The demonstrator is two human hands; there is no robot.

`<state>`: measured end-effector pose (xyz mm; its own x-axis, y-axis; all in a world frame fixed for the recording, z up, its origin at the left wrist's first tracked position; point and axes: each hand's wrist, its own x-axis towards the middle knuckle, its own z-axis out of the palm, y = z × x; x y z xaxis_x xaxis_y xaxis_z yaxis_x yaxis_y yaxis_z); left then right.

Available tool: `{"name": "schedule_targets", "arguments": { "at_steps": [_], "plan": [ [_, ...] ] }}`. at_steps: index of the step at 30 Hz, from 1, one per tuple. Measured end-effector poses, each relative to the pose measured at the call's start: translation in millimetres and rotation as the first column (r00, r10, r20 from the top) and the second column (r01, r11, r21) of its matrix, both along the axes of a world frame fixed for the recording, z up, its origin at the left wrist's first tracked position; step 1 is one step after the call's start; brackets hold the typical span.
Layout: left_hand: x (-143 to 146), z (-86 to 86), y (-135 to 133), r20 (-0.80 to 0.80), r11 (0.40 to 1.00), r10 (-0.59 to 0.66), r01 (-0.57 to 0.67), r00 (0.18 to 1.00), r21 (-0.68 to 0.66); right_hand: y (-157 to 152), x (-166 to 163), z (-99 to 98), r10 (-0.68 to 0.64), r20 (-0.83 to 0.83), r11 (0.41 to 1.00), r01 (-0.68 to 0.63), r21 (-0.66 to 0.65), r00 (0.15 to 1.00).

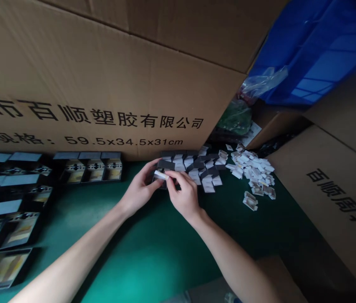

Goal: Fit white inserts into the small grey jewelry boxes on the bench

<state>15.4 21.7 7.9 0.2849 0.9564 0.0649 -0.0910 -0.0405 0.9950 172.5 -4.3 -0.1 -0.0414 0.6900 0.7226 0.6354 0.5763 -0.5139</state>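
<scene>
My left hand (pixel 140 188) is closed around a small black box (pixel 166 164) whose lid stands open. A white plastic insert (pixel 160 174) lies across the box opening, and my right hand (pixel 184 194) pinches its right end between thumb and fingers. Just beyond my hands sits a cluster of black boxes with white inserts (pixel 208 184). To the right of these is a loose heap of white inserts (pixel 250 165), and one insert (pixel 250 201) lies apart in front of it. My fingers hide part of the held box.
Rows of open black boxes (pixel 20 229) line the left side of the green table (pixel 127 265). A large printed carton (pixel 108 84) walls off the back, and another carton (pixel 332 202) stands at right. Behind are a blue crate (pixel 320 54) and plastic bags (pixel 236 115).
</scene>
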Motion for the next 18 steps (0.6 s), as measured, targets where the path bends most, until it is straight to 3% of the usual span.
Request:
{"name": "schedule_targets", "arguments": {
  "at_steps": [10, 18],
  "plan": [
    [1.0, -4.1, 2.3, -0.009, 0.999, 0.029, -0.029, 1.000, 0.035, -0.7, -1.7, 3.3, 0.007, 0.033, 0.998, -0.009, 0.057, 0.999],
    [0.1, -3.3, 1.8, -0.023, 0.999, 0.020, -0.020, 1.000, 0.028, -0.2, 0.2, 1.1, 0.026, 0.011, 0.999, -0.026, 0.030, 1.000]
  ]
}}
